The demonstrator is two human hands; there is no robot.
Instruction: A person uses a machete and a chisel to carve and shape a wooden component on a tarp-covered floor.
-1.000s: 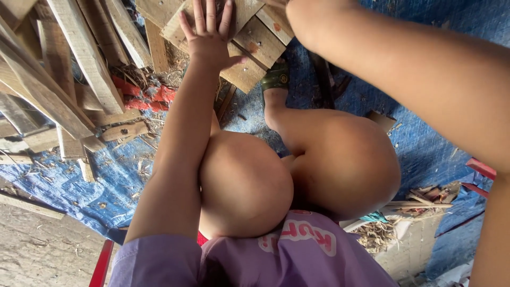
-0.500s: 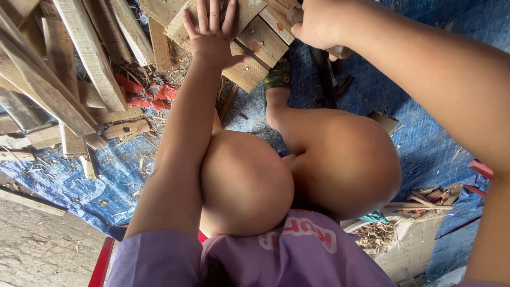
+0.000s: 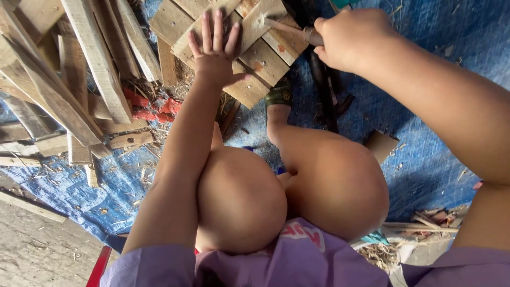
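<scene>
head view, left hand (image 3: 215, 53) flat on wooden panel (image 3: 255, 58), right hand (image 3: 348, 40) gripping tool handle (image 3: 289, 29)

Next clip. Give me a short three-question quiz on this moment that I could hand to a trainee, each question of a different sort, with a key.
1. True or false: the left hand lies flat with fingers spread on the wooden slat panel.
2. What does the right hand grip? A) a wooden-handled tool B) a loose plank C) nothing
3. Fill in: the ground under the panel is covered by a ____ tarp.

Key:
1. True.
2. A; its working end is hidden by the hand, so the kind of tool cannot be told.
3. Blue.
</scene>
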